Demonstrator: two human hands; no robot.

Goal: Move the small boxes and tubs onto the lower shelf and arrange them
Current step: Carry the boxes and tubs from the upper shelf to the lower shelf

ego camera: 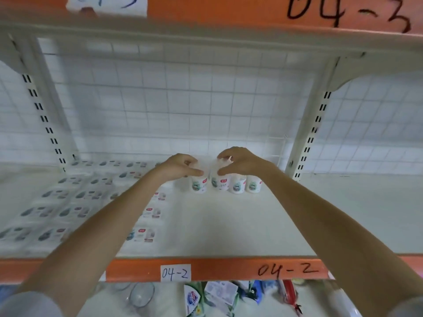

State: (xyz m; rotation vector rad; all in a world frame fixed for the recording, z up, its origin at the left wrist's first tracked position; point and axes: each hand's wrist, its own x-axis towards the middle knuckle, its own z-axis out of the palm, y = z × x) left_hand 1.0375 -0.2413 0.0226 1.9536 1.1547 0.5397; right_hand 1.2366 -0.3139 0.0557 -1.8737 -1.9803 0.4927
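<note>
Several small white tubs stand in a row at the back middle of the white shelf (229,225) labelled 04-2. My left hand (180,167) grips the top of the leftmost tub (199,185). My right hand (238,161) grips the top of the tub beside it (220,183). Two more tubs (238,185) (253,184) stand to the right, touching one another. On the left half of the shelf lie several flat white boxes (68,211) in rows, partly hidden by my left forearm.
The orange front rail (217,268) carries the 04-2 labels. Slotted uprights (311,133) and a wire grid back (183,99) bound the bay. The shelf above (206,35) overhangs. Below the rail lie clear bowls (140,294) and mixed packets (219,296).
</note>
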